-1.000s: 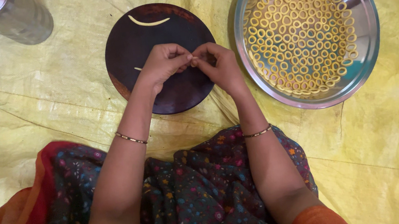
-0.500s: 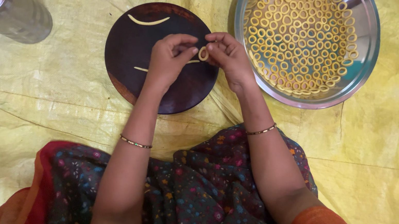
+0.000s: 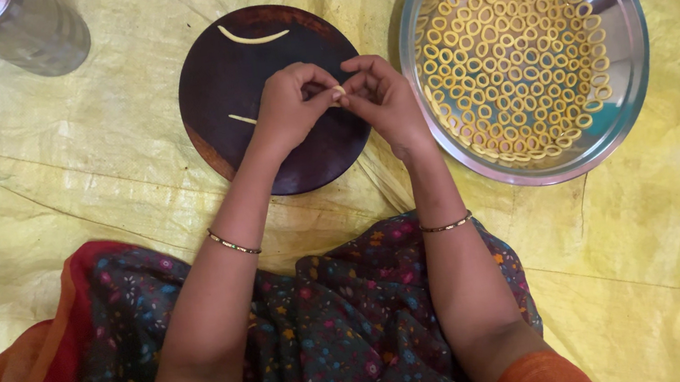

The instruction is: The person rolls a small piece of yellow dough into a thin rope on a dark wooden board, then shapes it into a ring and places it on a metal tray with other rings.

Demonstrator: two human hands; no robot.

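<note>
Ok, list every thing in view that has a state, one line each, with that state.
Left hand: fingertips pinched on a small dough piece.
Right hand: fingertips pinched on the same piece.
Dough piece: held between both hands, above the board.
Round dark board: flat on the yellow sheet, two dough strips lying on it.
Steel bowl: upright, holding many dough rings.
Curved dough strip: lying loose, untouched.

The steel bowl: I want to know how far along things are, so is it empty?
No, the steel bowl holds many small yellow dough rings spread across its bottom.
</note>
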